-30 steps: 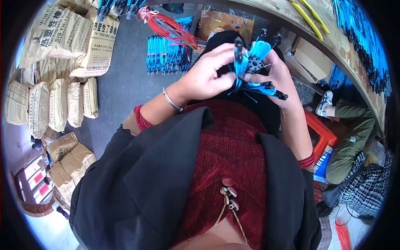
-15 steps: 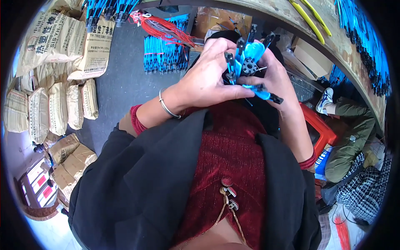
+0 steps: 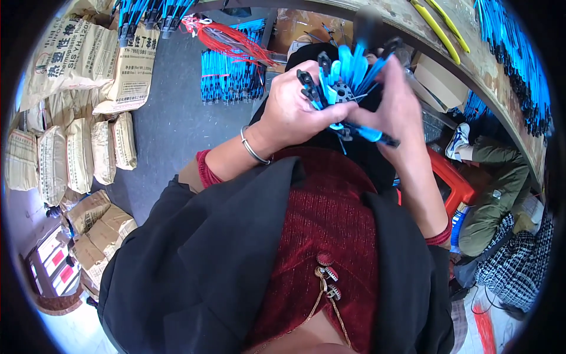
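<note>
In front of me I hold a bundle of blue ribs [image 3: 357, 66] with black end pieces, fanned around a small round black hub [image 3: 342, 92] with holes. My left hand [image 3: 295, 100] is closed on this hub-and-rib frame from the left, its thumb lying across the near side. At the right of the frame is my right hand [image 3: 398, 106], its thumb close to the ribs and its fingers smeared by motion. One black rib end at the top is blurred too. A rib with a black tip [image 3: 389, 140] points out past my right wrist.
Bundles of blue ribs [image 3: 233, 76] lie on the left, beside red strands [image 3: 230, 40]. A wooden bench [image 3: 407, 26] curves along the far side, with yellow-handled pliers [image 3: 439, 29] on it. Paper sacks [image 3: 82, 150] stand left. A red stool [image 3: 451, 183] and a seated person's leg [image 3: 501, 189] are right.
The hub and ribs have shifted slightly left and tilted, with the ribs gathered more upward. My right hand's fingers have moved up and blurred; my left hand still grips.
</note>
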Motion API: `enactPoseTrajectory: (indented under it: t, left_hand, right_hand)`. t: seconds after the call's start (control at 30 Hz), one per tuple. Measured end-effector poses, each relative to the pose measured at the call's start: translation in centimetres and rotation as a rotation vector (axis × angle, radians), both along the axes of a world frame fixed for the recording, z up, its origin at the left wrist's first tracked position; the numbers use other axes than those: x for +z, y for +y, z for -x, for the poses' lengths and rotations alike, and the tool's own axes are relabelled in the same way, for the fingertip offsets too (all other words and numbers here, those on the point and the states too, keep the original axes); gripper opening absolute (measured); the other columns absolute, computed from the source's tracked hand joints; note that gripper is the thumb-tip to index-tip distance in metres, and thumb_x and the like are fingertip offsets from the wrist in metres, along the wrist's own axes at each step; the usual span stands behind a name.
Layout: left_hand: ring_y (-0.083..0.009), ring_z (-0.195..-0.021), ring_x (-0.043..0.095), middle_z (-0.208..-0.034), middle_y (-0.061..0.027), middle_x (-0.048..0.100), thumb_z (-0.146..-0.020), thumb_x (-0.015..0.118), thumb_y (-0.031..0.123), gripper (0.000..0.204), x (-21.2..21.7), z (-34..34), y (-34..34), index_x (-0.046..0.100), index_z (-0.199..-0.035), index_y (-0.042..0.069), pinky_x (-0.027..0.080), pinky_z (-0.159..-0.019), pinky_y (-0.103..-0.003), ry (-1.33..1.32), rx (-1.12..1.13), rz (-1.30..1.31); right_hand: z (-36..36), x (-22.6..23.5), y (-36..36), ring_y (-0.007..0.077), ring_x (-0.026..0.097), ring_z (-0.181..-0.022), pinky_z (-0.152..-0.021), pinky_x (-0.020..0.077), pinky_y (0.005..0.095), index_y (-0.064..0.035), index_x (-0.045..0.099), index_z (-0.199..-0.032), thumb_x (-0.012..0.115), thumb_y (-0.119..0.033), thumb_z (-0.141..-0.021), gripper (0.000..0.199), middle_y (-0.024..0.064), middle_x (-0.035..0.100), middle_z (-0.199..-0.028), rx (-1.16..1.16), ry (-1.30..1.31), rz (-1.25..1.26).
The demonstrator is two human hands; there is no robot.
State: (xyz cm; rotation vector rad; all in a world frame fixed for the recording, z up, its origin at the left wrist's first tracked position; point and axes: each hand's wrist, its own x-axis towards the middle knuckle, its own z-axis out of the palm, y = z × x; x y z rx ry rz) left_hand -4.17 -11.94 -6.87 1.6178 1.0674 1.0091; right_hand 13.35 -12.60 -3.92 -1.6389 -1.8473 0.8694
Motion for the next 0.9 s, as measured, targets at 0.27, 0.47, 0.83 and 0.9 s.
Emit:
enactPoseTrajectory:
  t: [0.27, 0.47, 0.83, 0.9]
  left_hand:
    - [-0.0151, -0.074, 0.057, -0.084, -0.0063, 0.059, -0.066, 0.077, 0.014, 0.028, 0.4, 0.0, 0.9, 0.061, -0.085, 0.002, 0.046, -0.068, -0.027, -0.135, -0.07, -0.099]
    - [-0.0169, -0.076, 0.057, -0.085, -0.0054, 0.058, -0.065, 0.077, 0.011, 0.028, -0.7, 0.1, 1.6, 0.06, -0.087, 0.003, 0.047, -0.069, -0.028, -0.121, -0.203, -0.084]
    - [-0.01, -0.072, 0.055, -0.082, -0.0028, 0.058, -0.067, 0.075, 0.009, 0.029, -0.9, -0.9, 2.9, 0.057, -0.089, 0.004, 0.046, -0.067, -0.025, -0.046, -0.198, -0.109]
    - [-0.0096, -0.072, 0.055, -0.081, -0.0028, 0.058, -0.067, 0.075, 0.009, 0.029, -0.4, -1.5, 2.7, 0.057, -0.089, 0.004, 0.047, -0.067, -0.025, -0.044, -0.178, -0.065]
  right_hand:
    - [-0.9, -0.4, -0.3, 0.0165, 0.055, -0.061, -0.059, 0.0465, 0.0281, -0.0028, 0.059, -0.102, 0.072, -0.011, -0.069, 0.037, 0.0077, 0.057, -0.07, 0.16, 0.171, 0.07]
    - [-1.6, -1.6, 0.3, 0.0149, 0.053, -0.059, -0.057, 0.0448, 0.028, -0.0014, 0.064, -0.091, 0.071, -0.01, -0.07, 0.024, 0.0068, 0.053, -0.065, 0.203, 0.386, 0.139]
    - [-1.4, -1.6, 0.7, 0.027, 0.057, -0.065, -0.057, 0.0454, 0.0319, 0.0016, 0.064, -0.086, 0.068, -0.005, -0.071, 0.018, 0.0112, 0.056, -0.07, 0.324, 0.114, -0.212]
    - [-2.1, -1.7, 1.1, 0.0253, 0.058, -0.066, -0.058, 0.0455, 0.0314, 0.0022, 0.064, -0.087, 0.067, -0.005, -0.072, 0.017, 0.0113, 0.056, -0.07, 0.272, 0.196, -0.084]
